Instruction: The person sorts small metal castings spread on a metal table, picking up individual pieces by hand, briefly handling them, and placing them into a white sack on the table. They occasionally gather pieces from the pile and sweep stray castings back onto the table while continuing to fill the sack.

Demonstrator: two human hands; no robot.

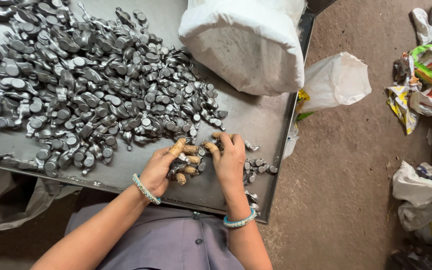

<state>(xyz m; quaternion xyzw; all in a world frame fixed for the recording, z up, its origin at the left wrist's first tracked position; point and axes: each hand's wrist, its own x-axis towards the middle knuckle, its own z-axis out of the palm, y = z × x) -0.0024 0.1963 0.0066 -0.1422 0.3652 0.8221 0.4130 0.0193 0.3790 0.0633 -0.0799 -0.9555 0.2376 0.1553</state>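
Note:
A big heap of small grey metal parts covers the left and middle of a dark metal table. My left hand, with tan covers on its fingertips, is curled around some of these parts at the table's near edge. My right hand faces it, fingers bent over a few parts held between both hands. Both wrists wear blue-green bangles. A small group of parts lies just right of my right hand.
A large white sack stands on the table's far right corner. A white plastic bag lies on the dirt floor beside the table. Crumpled wrappers and bags litter the floor on the right.

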